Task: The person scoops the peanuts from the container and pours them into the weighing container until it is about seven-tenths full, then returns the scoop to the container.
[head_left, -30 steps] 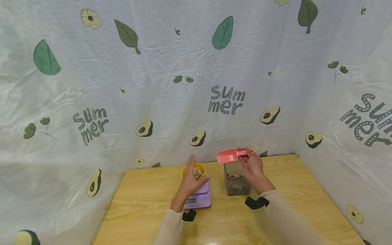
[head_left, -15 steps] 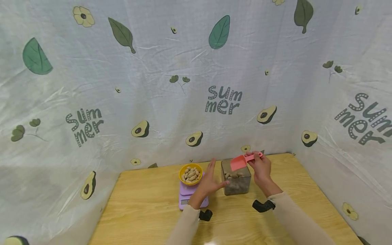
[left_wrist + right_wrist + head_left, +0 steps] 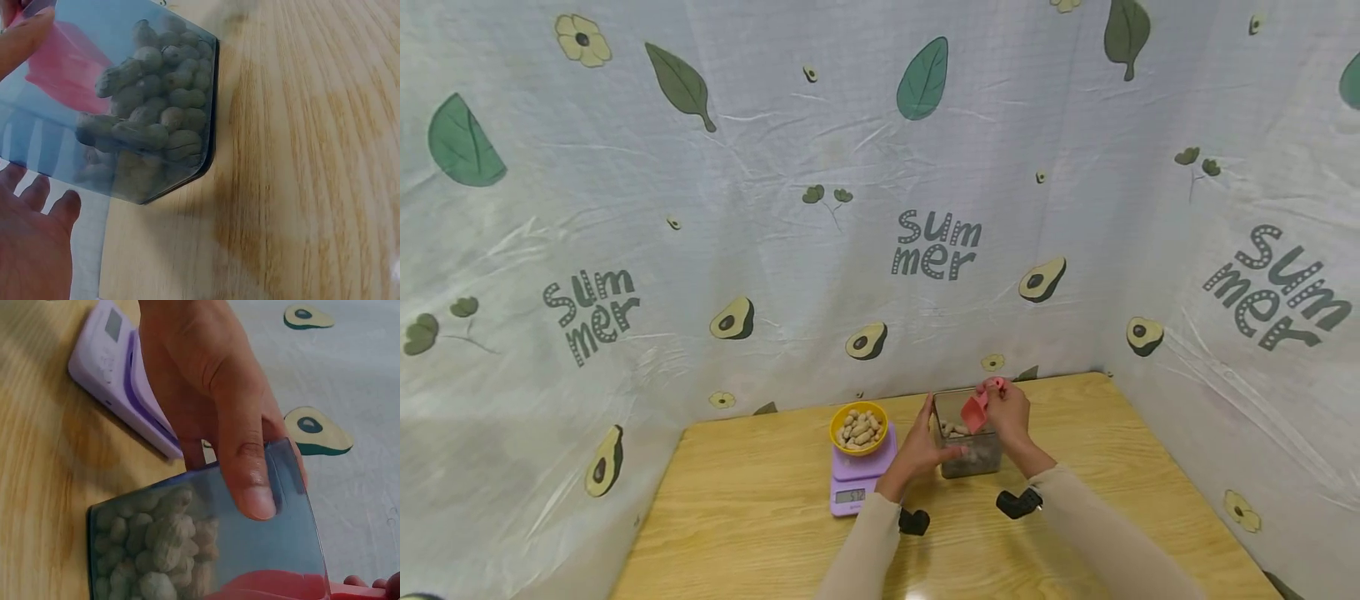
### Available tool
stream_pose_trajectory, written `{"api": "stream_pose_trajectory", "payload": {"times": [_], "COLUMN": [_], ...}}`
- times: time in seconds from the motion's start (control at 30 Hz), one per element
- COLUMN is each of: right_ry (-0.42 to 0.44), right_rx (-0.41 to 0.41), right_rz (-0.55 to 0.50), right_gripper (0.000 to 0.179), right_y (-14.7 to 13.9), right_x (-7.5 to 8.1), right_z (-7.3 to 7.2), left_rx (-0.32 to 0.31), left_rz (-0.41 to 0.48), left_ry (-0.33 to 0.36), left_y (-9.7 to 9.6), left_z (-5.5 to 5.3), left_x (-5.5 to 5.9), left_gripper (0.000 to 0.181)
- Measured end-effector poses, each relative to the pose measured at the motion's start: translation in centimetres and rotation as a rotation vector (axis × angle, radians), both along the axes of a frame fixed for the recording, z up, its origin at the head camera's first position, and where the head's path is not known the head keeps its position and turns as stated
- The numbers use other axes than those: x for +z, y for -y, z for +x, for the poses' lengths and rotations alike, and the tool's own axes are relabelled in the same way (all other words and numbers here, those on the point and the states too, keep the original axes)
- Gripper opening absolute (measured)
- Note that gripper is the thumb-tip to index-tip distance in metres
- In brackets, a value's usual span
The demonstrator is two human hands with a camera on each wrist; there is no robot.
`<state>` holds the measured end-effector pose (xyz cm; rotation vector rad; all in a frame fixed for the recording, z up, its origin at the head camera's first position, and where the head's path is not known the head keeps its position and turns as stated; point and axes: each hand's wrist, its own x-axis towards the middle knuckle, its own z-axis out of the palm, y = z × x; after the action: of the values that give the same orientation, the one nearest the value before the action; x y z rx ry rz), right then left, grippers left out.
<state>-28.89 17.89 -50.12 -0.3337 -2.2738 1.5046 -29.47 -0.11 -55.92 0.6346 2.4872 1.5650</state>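
A clear, grey-tinted square container (image 3: pixel 973 463) with peanuts in it stands on the table. My left hand (image 3: pixel 919 452) grips its left side, the thumb across the front wall and the fingers along the side. My right hand (image 3: pixel 1011 415) holds a pink scoop (image 3: pixel 974 413) by its handle, with the scoop's bowl tilted down inside the container. Through the wall in the left wrist view, the scoop (image 3: pixel 69 69) reaches the peanuts (image 3: pixel 150 112). In the right wrist view, the left thumb presses on the container wall (image 3: pixel 237 544).
Left of the container, a yellow bowl (image 3: pixel 860 452) full of peanuts sits on a lilac kitchen scale (image 3: pixel 842 477) with a lit display. A printed curtain (image 3: pixel 790 275) hangs behind the wooden table (image 3: pixel 737 500) and along its sides.
The left hand has moved right, from beside the yellow bowl to the container. The right hand has lowered the scoop into the container and tipped it downward.
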Motion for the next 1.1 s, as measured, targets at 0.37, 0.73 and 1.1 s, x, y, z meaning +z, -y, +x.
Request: {"api": "stream_pose_trajectory", "payload": {"times": [0.37,0.73,1.1], "right_ry": [-0.112,-0.19,-0.173], "right_rx": [0.022,0.081,0.057], "right_rz": [0.248,0.339,0.305], "right_gripper": [0.026,0.034,0.024], "right_y": [1.4,1.8,1.9], "right_x": [0.1,-0.3,-1.0], "right_z": [-0.6,-0.5,-0.4], "left_rx": [-0.016,-0.013,0.017], "left_rz": [0.098,0.113,0.081], "left_ry": [0.0,-0.007,0.02], "left_y": [0.1,0.0,-0.2], "left_z": [0.0,-0.1,0.3], "left_x": [-0.2,-0.3,-0.5], "left_gripper": [0.112,0.111,0.108]}}
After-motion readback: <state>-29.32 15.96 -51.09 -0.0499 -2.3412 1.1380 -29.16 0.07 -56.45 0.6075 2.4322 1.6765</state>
